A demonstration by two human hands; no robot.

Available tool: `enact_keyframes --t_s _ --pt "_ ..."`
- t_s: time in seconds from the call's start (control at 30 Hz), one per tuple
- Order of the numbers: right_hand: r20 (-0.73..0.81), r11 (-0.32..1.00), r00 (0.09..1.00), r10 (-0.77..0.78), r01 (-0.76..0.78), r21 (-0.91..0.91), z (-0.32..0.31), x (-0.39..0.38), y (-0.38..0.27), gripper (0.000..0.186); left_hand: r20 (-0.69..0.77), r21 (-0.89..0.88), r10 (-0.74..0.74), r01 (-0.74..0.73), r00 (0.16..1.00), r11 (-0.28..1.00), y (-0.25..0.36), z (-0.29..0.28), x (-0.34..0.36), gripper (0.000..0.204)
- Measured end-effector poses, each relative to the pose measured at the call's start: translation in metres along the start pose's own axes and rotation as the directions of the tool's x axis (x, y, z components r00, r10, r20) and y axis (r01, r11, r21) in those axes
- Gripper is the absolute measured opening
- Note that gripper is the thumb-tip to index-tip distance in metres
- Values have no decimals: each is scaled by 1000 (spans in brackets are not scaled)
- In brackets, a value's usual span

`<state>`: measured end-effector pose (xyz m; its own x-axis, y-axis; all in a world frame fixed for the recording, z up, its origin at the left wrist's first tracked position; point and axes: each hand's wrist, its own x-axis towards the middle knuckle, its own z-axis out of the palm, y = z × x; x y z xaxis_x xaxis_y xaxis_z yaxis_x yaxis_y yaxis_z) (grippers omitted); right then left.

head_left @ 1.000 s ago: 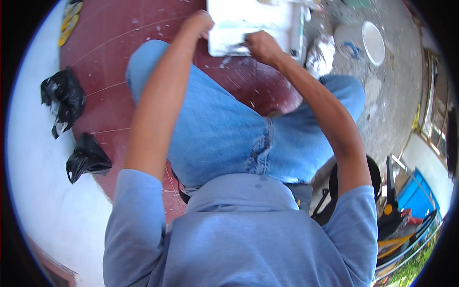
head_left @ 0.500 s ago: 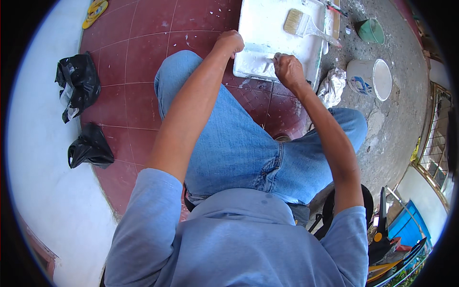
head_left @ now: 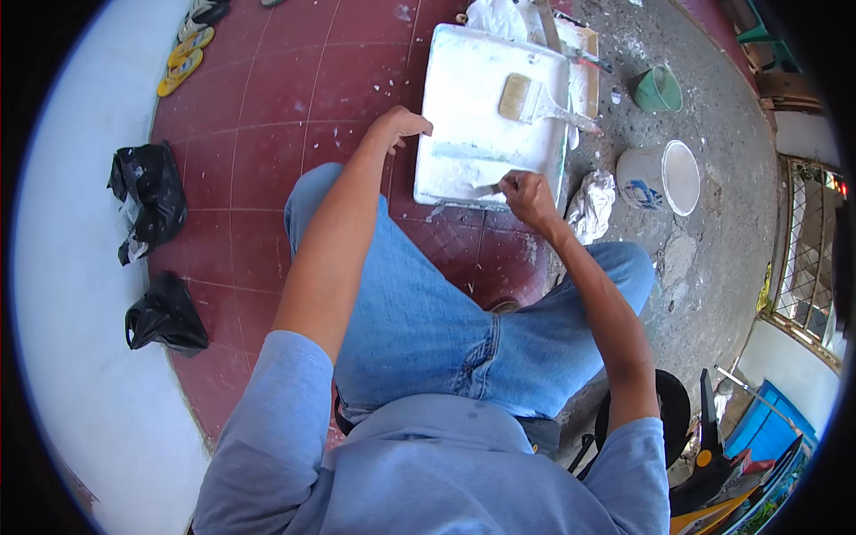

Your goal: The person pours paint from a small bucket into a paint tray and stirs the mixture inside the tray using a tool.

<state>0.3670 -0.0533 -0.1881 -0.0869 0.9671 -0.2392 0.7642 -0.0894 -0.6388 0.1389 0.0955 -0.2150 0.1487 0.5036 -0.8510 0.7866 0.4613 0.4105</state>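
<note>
A white, paint-smeared flat panel (head_left: pixel 473 98) lies on the red tiled floor in front of my knees. My left hand (head_left: pixel 399 125) grips its left edge. My right hand (head_left: pixel 526 192) is closed on a small paint-covered tool (head_left: pixel 486 188) that touches the panel's near edge; I cannot make out what kind of tool it is. A wide flat paintbrush (head_left: pixel 533 102) rests on the panel's far right part, with neither hand on it.
A white bucket (head_left: pixel 664 178), a crumpled white rag (head_left: pixel 593 205) and a small green cup (head_left: pixel 658 89) stand on the rough grey ground at right. Two black plastic bags (head_left: pixel 152 196) lie at left, yellow sandals (head_left: pixel 183 67) at far left.
The view has tilted down and back, so the panel sits lower in frame and the brush on it shows. Both hands stay at the panel's near edge.
</note>
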Motion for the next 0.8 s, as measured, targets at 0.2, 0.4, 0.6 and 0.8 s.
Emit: enact_keyframes --t_s 0.2,0.4,0.6,0.8 --pt "39 1000 999 -19 19 2 -17 5 3 21 247 -155 94 -56 965 986 17 -34 28 85" --pt "29 988 992 -122 124 -92 -65 14 21 17 277 -273 136 -58 951 960 -8 -17 53 74" --pt "163 992 986 16 -36 117 -96 24 65 18 254 -557 330 -141 909 819 -13 13 55 76" --pt "63 902 994 85 -104 419 -59 10 79 21 103 -660 364 -210 926 721 -69 35 38 74"
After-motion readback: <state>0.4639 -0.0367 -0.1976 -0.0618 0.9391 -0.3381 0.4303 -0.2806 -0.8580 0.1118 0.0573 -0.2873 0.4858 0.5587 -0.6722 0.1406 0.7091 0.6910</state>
